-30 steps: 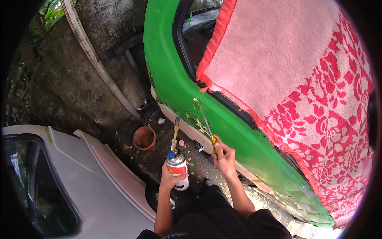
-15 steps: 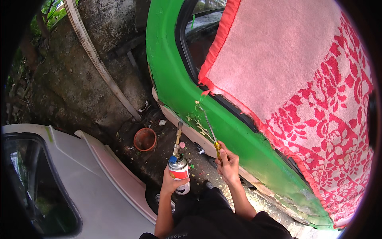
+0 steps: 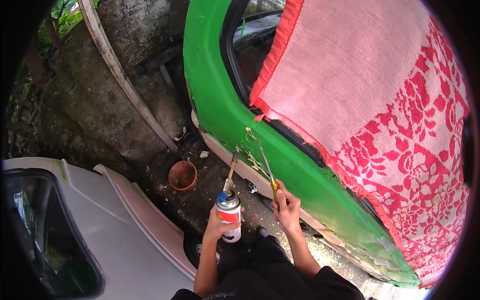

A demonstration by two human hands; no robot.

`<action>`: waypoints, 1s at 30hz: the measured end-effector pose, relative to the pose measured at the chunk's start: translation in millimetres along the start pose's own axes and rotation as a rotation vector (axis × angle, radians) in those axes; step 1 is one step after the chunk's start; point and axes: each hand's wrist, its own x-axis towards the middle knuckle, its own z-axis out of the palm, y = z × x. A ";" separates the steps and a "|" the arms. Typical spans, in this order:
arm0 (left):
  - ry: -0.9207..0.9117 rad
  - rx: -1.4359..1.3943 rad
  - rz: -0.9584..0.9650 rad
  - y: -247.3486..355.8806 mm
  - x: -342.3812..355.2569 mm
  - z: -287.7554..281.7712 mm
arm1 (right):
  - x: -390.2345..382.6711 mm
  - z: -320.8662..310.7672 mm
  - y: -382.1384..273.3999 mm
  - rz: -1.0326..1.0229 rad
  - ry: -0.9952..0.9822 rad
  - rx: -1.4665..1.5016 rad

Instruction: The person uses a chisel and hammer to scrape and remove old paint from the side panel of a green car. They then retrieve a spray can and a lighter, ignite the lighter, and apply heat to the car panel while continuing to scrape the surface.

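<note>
My left hand (image 3: 215, 226) is wrapped around the canister of a gas blowtorch (image 3: 231, 212). Its brass-coloured nozzle slants up toward the green car panel (image 3: 220, 112), and I cannot make out a flame. In my closed right hand (image 3: 288, 211) is a screwdriver (image 3: 266, 162) with a yellow handle and a long thin metal shaft. The shaft reaches across the panel below the window. Near its tip, pale curled paint scrapings (image 3: 254, 160) cling to the green surface; whether the tip touches the panel I cannot tell.
A pink and red patterned towel (image 3: 345, 75) covers the car's roof and part of its windows. On the dirty ground stands a terracotta pot (image 3: 183, 175). A grey-white vehicle body (image 3: 130, 240) lies close on my left. Beyond, a long pale strip (image 3: 120, 75) leans on the wall.
The blowtorch has shifted slightly right, its nozzle moving closer to the green panel's lower edge. My right hand and the screwdriver have barely moved.
</note>
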 end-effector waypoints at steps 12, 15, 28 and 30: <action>-0.073 -0.002 -0.031 -11.1 24.6 9.0 | -3.1 -5.3 2.3 0.066 -0.002 0.026; -0.065 0.017 -0.023 -9.9 23.7 4.2 | 8.6 9.4 -1.6 0.058 -0.029 0.051; -0.025 -0.003 -0.057 2.2 8.9 -4.0 | 3.7 -1.2 5.1 0.221 -0.110 0.236; -0.021 0.014 -0.037 0.6 10.0 -5.9 | 5.7 2.2 8.6 0.246 -0.141 0.371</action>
